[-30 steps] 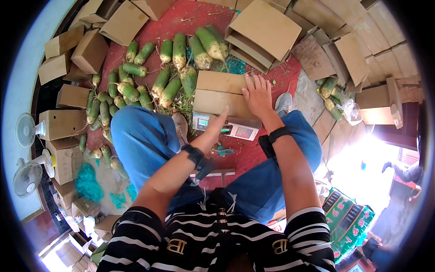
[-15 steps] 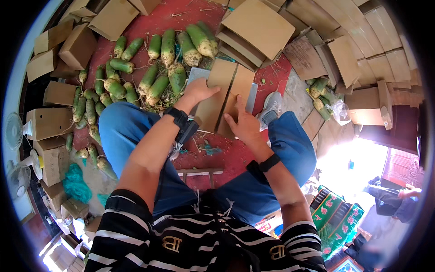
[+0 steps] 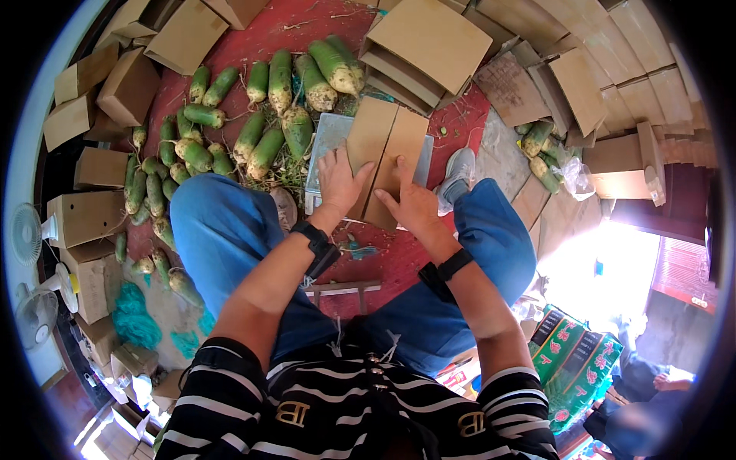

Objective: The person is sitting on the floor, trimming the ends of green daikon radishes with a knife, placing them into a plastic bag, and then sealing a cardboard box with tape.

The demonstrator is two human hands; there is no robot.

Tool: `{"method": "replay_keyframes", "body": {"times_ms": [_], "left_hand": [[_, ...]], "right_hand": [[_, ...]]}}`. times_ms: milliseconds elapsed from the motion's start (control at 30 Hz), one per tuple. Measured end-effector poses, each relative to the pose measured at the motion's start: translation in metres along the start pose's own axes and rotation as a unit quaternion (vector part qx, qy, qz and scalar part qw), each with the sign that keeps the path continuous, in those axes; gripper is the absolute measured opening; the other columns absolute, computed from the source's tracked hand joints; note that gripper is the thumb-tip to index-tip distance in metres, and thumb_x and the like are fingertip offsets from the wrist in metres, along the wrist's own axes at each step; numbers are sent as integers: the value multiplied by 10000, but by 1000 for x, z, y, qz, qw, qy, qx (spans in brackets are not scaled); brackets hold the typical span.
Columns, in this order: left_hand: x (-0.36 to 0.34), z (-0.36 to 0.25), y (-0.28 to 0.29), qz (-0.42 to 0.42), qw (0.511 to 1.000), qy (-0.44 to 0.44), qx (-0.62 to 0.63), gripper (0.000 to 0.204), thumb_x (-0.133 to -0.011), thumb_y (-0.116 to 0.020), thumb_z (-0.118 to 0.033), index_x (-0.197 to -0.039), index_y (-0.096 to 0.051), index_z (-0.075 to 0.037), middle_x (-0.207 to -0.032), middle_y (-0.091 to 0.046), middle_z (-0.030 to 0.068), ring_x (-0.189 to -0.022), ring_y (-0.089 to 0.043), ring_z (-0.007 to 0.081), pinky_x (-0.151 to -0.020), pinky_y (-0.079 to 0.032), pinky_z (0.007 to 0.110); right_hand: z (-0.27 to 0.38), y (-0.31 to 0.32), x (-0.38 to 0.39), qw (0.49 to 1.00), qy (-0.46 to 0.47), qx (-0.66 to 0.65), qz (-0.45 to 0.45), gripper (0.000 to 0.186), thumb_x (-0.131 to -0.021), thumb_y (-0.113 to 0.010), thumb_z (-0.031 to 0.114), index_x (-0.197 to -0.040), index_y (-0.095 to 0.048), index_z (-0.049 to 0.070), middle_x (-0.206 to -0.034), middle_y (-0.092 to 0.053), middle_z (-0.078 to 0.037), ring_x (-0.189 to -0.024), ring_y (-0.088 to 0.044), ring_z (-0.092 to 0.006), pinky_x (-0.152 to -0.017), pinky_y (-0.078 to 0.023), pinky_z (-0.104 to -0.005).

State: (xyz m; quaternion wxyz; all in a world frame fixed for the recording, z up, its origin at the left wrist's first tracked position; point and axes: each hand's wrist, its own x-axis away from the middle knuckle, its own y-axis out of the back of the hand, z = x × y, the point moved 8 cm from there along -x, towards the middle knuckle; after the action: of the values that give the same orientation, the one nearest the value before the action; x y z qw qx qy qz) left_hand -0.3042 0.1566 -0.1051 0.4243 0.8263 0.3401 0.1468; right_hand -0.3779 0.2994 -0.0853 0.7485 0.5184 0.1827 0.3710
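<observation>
A brown cardboard box (image 3: 369, 130) sits between my knees on a pale grey platform (image 3: 331, 129). Its two top flaps lie down, with a thin seam running between them. My left hand (image 3: 339, 182) rests along the box's left side, fingers spread and thumb at the flap edge. On the right flap lies my right hand (image 3: 414, 205), index finger and thumb stretched out and the other fingers partly curled. What the box contains is hidden. Close to its left, several large green radishes (image 3: 297, 130) lie on the red floor.
A bigger cardboard box (image 3: 433, 38) stands just beyond. Stacked cartons (image 3: 636, 107) line the right, and more boxes (image 3: 90, 211) and fans (image 3: 27, 230) stand at the left. A small stool (image 3: 341, 288) is below my hands. Another person (image 3: 636, 418) is at the lower right.
The gap between the box flaps has narrowed. My left hand has moved off the flap's inner edge to the box's left side. My right hand has barely moved.
</observation>
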Motion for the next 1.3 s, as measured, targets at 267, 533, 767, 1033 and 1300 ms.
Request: {"method": "replay_keyframes", "body": {"times_ms": [267,533,767,1033,1300], "left_hand": [[5,-9,-1,-7,999,-1,-31,686,-805,-618,-372,-1327,-353,-16,-1151,-457,220,-1067,-404,377,-904,-352,428],[22,-50,2,-33,956,-284,-66,393,-733,-559,-96,-1123,-547,-48,-1235,-487,113,-1101,-448,298,-935,-345,410],[18,-74,-21,-8,920,-363,-146,328,-751,-513,-92,-1072,-551,-37,-1120,-545,124,-1063,-474,299,-893,-373,412],[15,-69,-10,87,915,-344,-194,337,-843,-455,-160,-1127,-550,-7,-1180,-518,177,-1057,-484,343,-905,-409,410],[10,-73,-26,154,893,-367,-211,392,-864,-478,-205,-1201,-513,-8,-1236,-493,169,-1124,-450,348,-953,-376,398]], "right_hand": [[3,-6,-5,996,-38,44,72,850,-785,-577,499,-1379,-211,15,-870,-640,-180,-703,-634,-336,-584,-498,-421],[6,-11,-5,996,-50,36,67,849,-752,-622,466,-1375,-250,26,-880,-638,-185,-776,-638,-322,-648,-493,-429],[-17,-5,-7,996,-53,35,64,760,-743,-626,484,-1323,-335,88,-883,-645,-169,-762,-639,-332,-610,-502,-420],[15,197,173,947,58,-122,-290,380,-795,-612,188,-1142,-511,71,-800,-598,-124,-712,-613,-275,-613,-486,-374],[-266,95,573,742,-654,80,-126,308,-825,-512,304,-926,-575,20,-967,-615,-200,-925,-587,-353,-786,-456,-430]]}}
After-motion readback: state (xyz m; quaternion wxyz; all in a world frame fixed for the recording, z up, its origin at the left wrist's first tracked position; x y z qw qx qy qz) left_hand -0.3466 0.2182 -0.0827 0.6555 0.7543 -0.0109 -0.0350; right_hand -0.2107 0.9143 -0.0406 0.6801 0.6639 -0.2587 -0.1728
